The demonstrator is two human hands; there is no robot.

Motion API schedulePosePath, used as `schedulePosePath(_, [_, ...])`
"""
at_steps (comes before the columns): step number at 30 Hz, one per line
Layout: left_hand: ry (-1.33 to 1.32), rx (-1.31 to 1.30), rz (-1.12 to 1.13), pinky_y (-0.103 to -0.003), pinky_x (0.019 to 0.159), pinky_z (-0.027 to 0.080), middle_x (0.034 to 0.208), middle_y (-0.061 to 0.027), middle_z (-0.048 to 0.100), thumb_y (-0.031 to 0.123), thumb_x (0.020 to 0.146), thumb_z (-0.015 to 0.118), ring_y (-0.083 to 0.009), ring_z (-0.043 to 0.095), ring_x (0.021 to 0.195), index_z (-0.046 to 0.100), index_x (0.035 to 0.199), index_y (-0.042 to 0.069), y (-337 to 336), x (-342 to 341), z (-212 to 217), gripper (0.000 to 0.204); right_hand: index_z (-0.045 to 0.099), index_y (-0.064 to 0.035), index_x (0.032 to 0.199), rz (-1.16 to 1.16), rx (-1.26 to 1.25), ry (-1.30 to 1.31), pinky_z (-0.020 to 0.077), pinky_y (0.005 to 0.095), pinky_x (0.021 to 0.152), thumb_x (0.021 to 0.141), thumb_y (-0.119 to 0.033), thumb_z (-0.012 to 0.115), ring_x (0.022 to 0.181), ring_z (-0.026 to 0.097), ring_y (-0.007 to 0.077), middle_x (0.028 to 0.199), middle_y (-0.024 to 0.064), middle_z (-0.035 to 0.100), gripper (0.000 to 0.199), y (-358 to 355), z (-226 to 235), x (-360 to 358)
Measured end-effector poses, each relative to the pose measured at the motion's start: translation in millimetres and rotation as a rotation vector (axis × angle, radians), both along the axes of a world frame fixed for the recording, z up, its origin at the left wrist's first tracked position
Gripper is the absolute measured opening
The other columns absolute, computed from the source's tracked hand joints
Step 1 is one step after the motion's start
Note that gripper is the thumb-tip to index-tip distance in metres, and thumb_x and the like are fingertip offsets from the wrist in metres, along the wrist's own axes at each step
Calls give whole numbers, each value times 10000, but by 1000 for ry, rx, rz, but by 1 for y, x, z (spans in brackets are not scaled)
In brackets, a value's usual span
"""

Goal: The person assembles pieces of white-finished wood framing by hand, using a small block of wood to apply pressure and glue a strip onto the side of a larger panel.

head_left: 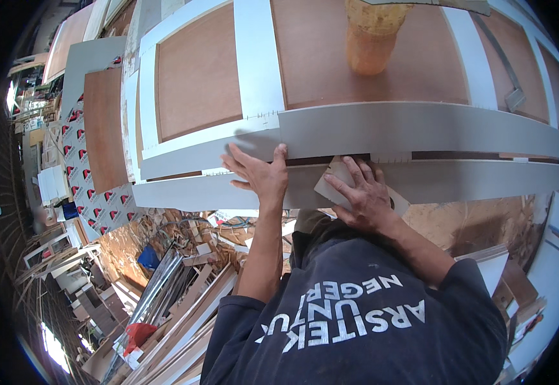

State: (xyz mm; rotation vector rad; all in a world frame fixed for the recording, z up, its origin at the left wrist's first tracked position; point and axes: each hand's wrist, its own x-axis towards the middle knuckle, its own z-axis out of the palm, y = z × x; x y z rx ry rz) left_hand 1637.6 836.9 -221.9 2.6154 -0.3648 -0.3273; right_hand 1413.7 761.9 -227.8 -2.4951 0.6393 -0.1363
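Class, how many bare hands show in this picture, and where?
2: the left hand, fingers spread, over the grey boards; the right hand, farther right, holding a flat pale piece.

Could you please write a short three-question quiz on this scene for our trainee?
1. Multiple choice: What is the right hand touching?
A) A red object
B) A pale flat piece
C) A blue object
2. True or false: The orange container is farther from the person's body than both the right hand and the left hand.
3. Fill in the colour: The panels set between the white strips are ____.

Key: 1. B; 2. True; 3. Brown.
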Motion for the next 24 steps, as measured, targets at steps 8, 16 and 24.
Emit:
schedulePosePath(8, [84,-22,33,-702,1190,-58,1657,-362,-27,392,817,830,-491,-97,1562,31,1605,-29,-2,-2,2,1198,617,-280,1426,-19,-6,-13,298,576,1155,752,-373,788,1414,390,396,1570,199,381,702,2,-3,-2])
schedulePosePath(16, [70,-57,19,-698,1188,-75,1656,-361,-36,346,826,823,-478,-118,1563,27,1608,-18,-3,2,3,1173,594,-288,1448,-2,-67,-9,331,566,1127,777,-465,775,1399,410,393,1564,195,397,717,3,-3,-3])
schedulePosePath(24, [-15,-40,28,-687,1197,-73,1660,-351,-26,362,817,824,-464,-107,1569,61,1610,-4,-16,9,2,1160,611,-271,1430,-12,-2,-3,309,576,1145,735,-377,795,1421,374,400,1573,197,369,726,7,0,0])
